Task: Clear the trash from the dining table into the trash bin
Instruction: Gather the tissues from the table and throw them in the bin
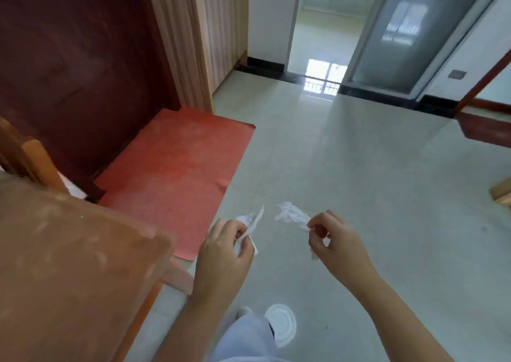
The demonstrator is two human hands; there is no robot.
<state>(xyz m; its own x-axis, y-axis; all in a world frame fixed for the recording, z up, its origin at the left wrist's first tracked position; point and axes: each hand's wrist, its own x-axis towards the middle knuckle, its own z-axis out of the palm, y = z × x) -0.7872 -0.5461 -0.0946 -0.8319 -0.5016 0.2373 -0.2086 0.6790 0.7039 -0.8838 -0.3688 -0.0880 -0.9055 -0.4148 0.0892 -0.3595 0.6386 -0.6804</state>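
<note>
2 hands carry crumpled white tissue over a pale tiled floor, beside the corner of a table.

The left hand [225,246] has its grip closed on a crumpled white tissue [250,223]: a thin, creased piece that pokes up past the knuckles in a narrow point, with another bit showing below the fingers. The right hand [336,240] pinches a second tissue [293,215] between thumb and fingertips; it is wrinkled and ragged-edged, sticking out to the left, and a small scrap hangs under the hand. The 2 pieces are near each other but apart, both held in the air above the floor [359,168]. The brown table [69,264] fills the lower left, blurred. A red mat [171,173] lies on the floor by a dark wooden door [77,71].
</note>
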